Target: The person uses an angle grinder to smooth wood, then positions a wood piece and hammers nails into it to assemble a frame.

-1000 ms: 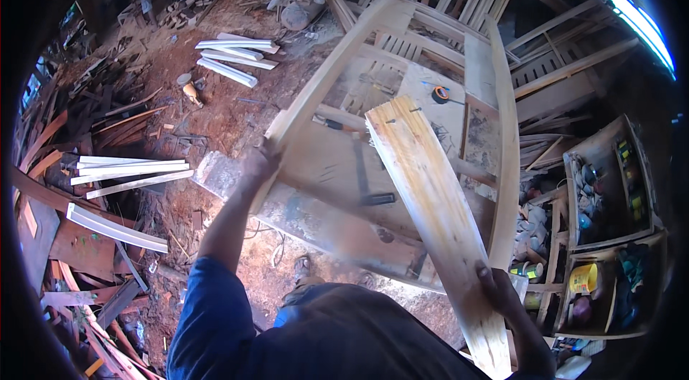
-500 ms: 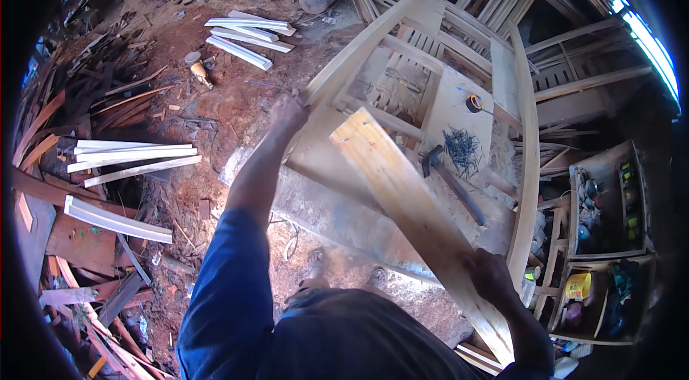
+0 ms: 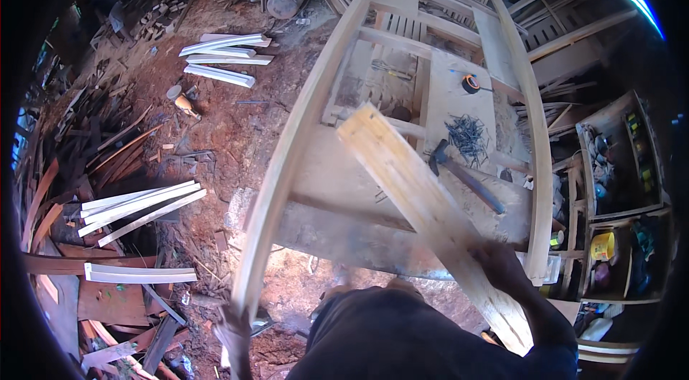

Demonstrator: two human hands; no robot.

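At the lower left, my left hand (image 3: 233,328) is closed around the near end of a long wooden rail (image 3: 296,125). This rail slants away over the left side of the workbench (image 3: 323,197). My right hand (image 3: 499,266) grips a wide, pale board (image 3: 413,175) near its lower end. The board lies diagonally in front of me, its far end over the bench. Just right of the board, a hammer (image 3: 470,183) rests beside a heap of dark nails (image 3: 466,139). A second long rail (image 3: 527,122) runs along the bench's right side.
A tape measure (image 3: 471,83) lies farther back on the bench. White-faced strips (image 3: 222,57) and more pale strips (image 3: 143,211) lie on the dirt floor. Scrap wood (image 3: 108,136) piles up at left. An open wooden box (image 3: 624,215) with small containers stands at right.
My left hand and the left rail's near end have come down toward me, and the rail now shows longer. My right hand still holds the board. The view has shifted slightly.
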